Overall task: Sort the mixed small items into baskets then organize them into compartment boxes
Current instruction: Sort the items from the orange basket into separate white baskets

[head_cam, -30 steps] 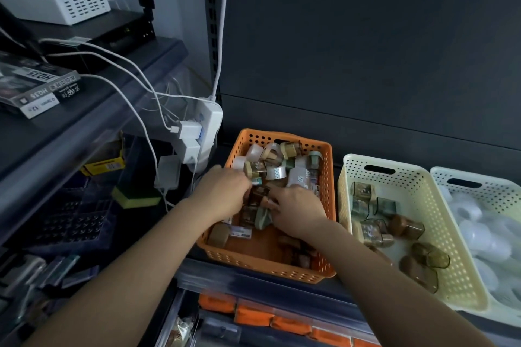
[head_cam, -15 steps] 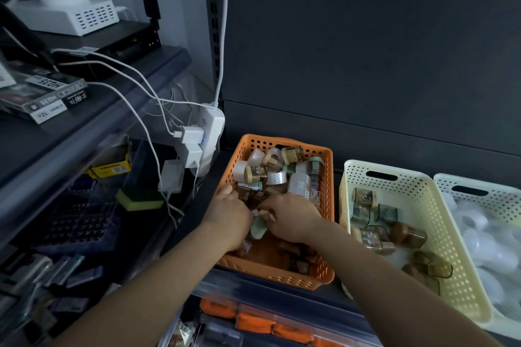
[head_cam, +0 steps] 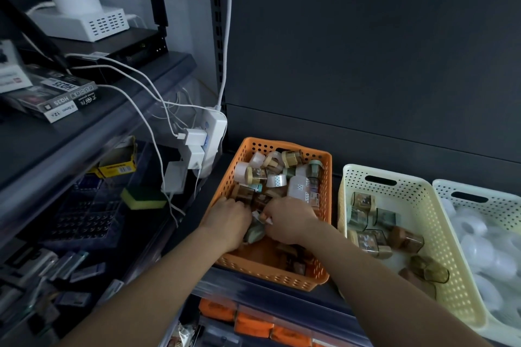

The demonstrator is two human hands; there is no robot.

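Observation:
An orange basket (head_cam: 315,280) on the shelf holds a mixed heap of small tape rolls and little jars (head_cam: 277,175). Both my hands are down inside it, near the middle. My left hand (head_cam: 229,222) has its fingers curled into the pile beside a pale green item (head_cam: 253,234). My right hand (head_cam: 290,220) pinches a small pale piece at its fingertips, just right of the left hand. A cream basket (head_cam: 439,236) to the right contains several brown and clear jars. A white basket (head_cam: 504,200) at the far right is full of white rolls.
A white power strip (head_cam: 214,135) with plugged chargers and cables hangs just left of the orange basket. The left shelf carries boxes (head_cam: 56,96) and a white device; below it lie a sponge (head_cam: 143,198) and drawers. Orange packs (head_cam: 253,324) sit under the shelf edge.
The view has tilted up slightly, so the baskets sit lower in the frame. Both hands stay in the orange basket, closer together around the pale green item.

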